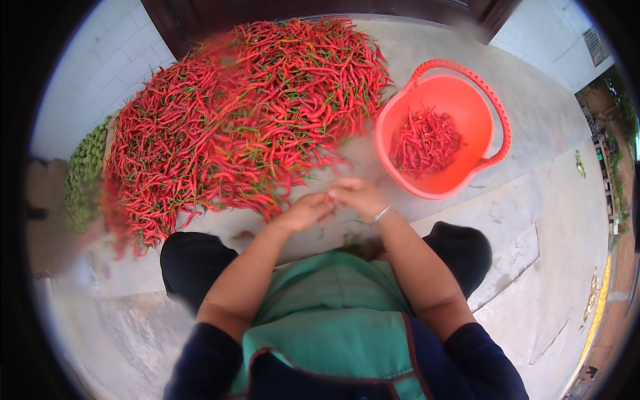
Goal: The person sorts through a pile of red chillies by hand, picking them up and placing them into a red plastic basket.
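My left hand (309, 212) and my right hand (361, 197) meet in front of my lap, both with fingers closed. A small bit of a red chili pepper (327, 198) shows between their fingertips; the fingers hide most of it. Just beyond my left hand spreads a big heap of red chili peppers (267, 110), many with green stems. To the right of the heap stands a coral-red plastic basket (477, 110) with a braided-looking handle, and a small pile of red chili peppers (427, 143) lies inside it.
Green round produce (87, 175) is piled at the far left, beside a white tiled wall (110, 63). A dark wooden door (320, 7) stands behind the heap. My knees (460, 257) flank my hands. Pale concrete floor (533, 200) runs to a yellow edge (597, 310) at the right.
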`<state>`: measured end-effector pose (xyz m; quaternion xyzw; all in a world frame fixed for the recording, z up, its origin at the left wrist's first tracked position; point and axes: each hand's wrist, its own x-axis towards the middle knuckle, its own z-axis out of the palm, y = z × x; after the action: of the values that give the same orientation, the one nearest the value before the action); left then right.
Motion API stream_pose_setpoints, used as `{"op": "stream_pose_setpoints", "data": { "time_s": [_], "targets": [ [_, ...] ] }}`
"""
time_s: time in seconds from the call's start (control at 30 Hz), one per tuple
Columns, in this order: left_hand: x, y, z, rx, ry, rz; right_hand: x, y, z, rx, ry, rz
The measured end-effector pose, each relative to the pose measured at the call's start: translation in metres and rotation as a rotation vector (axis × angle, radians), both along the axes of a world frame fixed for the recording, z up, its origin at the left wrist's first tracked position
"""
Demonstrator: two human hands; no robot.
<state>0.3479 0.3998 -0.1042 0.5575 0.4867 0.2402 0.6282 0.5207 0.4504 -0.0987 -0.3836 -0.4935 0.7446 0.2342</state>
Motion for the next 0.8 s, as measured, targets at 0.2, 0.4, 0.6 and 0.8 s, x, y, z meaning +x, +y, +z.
{"op": "stream_pose_setpoints", "data": {
  "time_s": [0.2,0.4,0.6,0.8],
  "targets": [
    [0.018,0.017,0.029,-0.227,0.012,0.019,0.006,-0.001,0.024,1.021,-0.348,-0.131],
    [0.095,0.09,0.085,-0.164,-0.048,0.086,0.05,0.031,0.057,1.339,-0.659,-0.712],
    [0.18,0.144,0.095,-0.094,-0.045,-0.137,0.127,0.07,0.08,1.268,-0.826,-1.065],
    [0.144,0.175,0.035,0.33,-0.001,0.202,0.07,0.042,0.081,1.038,-0.544,-0.744]
  ]
}}
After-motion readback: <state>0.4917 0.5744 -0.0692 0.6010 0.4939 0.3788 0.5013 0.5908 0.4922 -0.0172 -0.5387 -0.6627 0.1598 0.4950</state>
